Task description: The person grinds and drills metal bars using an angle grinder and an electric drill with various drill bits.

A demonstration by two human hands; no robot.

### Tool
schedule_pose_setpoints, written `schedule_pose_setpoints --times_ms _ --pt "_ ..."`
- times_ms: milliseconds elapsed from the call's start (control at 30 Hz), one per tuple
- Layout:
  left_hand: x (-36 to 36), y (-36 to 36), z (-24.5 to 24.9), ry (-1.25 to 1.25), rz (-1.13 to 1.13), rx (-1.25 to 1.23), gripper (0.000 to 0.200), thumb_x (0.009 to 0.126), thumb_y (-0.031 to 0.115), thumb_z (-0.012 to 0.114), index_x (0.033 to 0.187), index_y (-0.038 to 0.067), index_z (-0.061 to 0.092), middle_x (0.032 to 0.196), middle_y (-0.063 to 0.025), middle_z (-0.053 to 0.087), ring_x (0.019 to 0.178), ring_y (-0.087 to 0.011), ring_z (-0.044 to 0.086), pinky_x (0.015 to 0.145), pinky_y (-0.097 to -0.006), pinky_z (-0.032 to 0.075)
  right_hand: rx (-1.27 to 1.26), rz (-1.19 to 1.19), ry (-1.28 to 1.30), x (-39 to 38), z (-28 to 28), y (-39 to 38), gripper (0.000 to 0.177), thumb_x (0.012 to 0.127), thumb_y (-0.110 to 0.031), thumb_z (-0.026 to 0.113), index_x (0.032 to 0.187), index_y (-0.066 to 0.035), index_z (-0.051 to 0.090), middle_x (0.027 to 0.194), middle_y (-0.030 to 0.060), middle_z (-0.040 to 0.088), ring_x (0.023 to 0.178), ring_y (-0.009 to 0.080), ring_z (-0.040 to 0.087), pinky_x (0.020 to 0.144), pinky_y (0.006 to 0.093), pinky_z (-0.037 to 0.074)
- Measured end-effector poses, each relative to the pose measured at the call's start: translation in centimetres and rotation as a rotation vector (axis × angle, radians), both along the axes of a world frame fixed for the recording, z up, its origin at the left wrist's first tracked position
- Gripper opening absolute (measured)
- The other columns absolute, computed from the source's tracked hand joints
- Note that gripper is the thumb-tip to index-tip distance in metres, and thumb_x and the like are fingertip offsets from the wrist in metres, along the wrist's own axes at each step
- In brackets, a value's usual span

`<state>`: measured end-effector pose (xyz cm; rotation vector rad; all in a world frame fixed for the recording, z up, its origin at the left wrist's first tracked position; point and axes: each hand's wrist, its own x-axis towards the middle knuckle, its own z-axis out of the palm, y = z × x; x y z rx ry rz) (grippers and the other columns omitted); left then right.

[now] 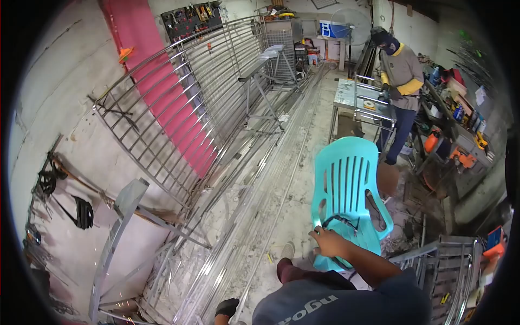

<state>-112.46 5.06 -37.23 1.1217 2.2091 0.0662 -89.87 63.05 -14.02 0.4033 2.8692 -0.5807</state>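
My right hand [329,242], bare, is at the front of one armrest of a turquoise plastic chair [346,157]. Its fingers look curled over the armrest end, though their undersides are hidden. On the chair seat, just beyond that hand, lies a dark tangled strap or cable [342,220]. Down at the bottom edge, my left hand [227,307] wears a black glove and hangs low over the floor near long metal bars [216,260]. Its fingers are too small and dark to make out, and nothing shows clearly in it.
A co-worker [401,70] in a face covering and gloves bends over a metal frame on a work table [349,95]. A large barred metal railing [162,108] leans along the left wall. Tools crowd a shelf [460,114] at right. Another metal frame [444,265] stands at lower right.
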Motion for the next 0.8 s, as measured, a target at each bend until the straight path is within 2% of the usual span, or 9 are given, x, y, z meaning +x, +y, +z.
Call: schedule_pose_setpoints --times_ms 67,133,233,300,367,533,700,767,800 --pt "-3.9 2.1 1.6 -0.078 0.140 -0.117 0.049 0.114 0.049 0.047 0.130 0.014 0.077 0.141 -0.0164 0.074 0.132 -0.0354 0.070 0.108 -0.0512 0.056 0.086 -0.043 0.028 -5.0 -3.2 5.2 0.061 0.088 -0.023 0.079 0.143 -0.003 0.061 0.136 0.0248 0.063 0.123 0.0465 0.068 0.098 0.0621 0.056" --pt "-6.4 4.0 3.8 -0.186 0.343 -0.234 0.049 0.114 0.049 0.047 0.130 0.014 0.078 0.141 -0.0161 0.075 0.131 -0.0350 0.070 0.108 -0.0511 0.056 0.015 -0.134 -0.198 -9.5 -7.3 10.9 0.055 0.087 -0.022 0.077 0.137 -0.003 0.066 0.134 0.0242 0.066 0.124 0.0454 0.069 0.098 0.0621 0.055" --pt "-12.4 10.7 6.5 -0.314 0.634 -0.273 0.049 0.115 0.048 0.046 0.129 0.015 0.078 0.140 -0.0156 0.075 0.131 -0.0345 0.071 0.108 -0.0510 0.056 0.057 -0.130 -0.328 -15.5 -1.1 16.9 0.058 0.091 -0.031 0.081 0.139 -0.004 0.065 0.139 0.0236 0.065 0.129 0.0457 0.066 0.108 0.0607 0.051" --pt "-17.0 15.3 7.3 -0.368 0.768 -0.245 0.048 0.115 0.048 0.046 0.129 0.015 0.078 0.140 -0.0153 0.075 0.130 -0.0341 0.071 0.108 -0.0509 0.056 -0.108 -0.273 -0.252 -19.4 0.4 21.8 0.062 0.092 -0.034 0.084 0.141 -0.003 0.062 0.144 0.0243 0.063 0.136 0.0456 0.062 0.115 0.0643 0.046" --pt "-21.0 20.4 8.3 -0.394 0.845 -0.216 0.048 0.115 0.048 0.046 0.129 0.015 0.078 0.139 -0.0149 0.076 0.130 -0.0337 0.071 0.107 -0.0509 0.056 -0.022 -0.354 -0.162 -22.6 0.3 27.3 0.062 0.093 -0.033 0.083 0.142 -0.003 0.061 0.146 0.0241 0.061 0.140 0.0451 0.059 0.117 0.0672 0.042" --pt "-31.8 30.3 7.6 -0.423 0.894 -0.251 0.048 0.115 0.047 0.045 0.128 0.016 0.079 0.138 -0.0141 0.076 0.129 -0.0328 0.072 0.107 -0.0507 0.057 0.286 -0.525 0.016 -27.3 -5.7 40.9 0.059 0.097 -0.037 0.080 0.144 -0.004 0.062 0.150 0.0224 0.059 0.146 0.0420 0.054 0.124 0.0699 0.031" --pt "-47.3 39.4 4.5 -0.427 0.877 -0.397 0.047 0.116 0.047 0.044 0.127 0.017 0.080 0.137 -0.0133 0.077 0.128 -0.0319 0.072 0.106 -0.0505 0.057 0.138 -0.721 -0.230 -26.9 -12.0 49.7 0.056 0.101 -0.048 0.069 0.141 -0.009 0.067 0.144 0.0196 0.067 0.140 0.0383 0.061 0.128 0.0711 0.019" --pt "-56.8 44.7 3.5 -0.424 0.777 -0.452 0.047 0.116 0.046 0.044 0.126 0.017 0.080 0.137 -0.0129 0.077 0.127 -0.0315 0.073 0.106 -0.0504 0.057 0.061 -0.691 -0.440 -26.9 -11.5 50.8 0.051 0.101 -0.047 0.069 0.137 -0.011 0.073 0.135 0.0195 0.073 0.136 0.0358 0.064 0.127 0.0742 0.018" --pt "-62.3 48.7 2.8 -0.384 0.610 -0.461 0.047 0.116 0.046 0.044 0.126 0.017 0.080 0.137 -0.0128 0.077 0.127 -0.0313 0.073 0.106 -0.0504 0.057 0.080 -0.733 -0.365 -26.7 -11.8 50.6 0.051 0.099 -0.046 0.071 0.137 -0.012 0.074 0.130 0.0186 0.075 0.134 0.0357 0.066 0.126 0.0750 0.017"
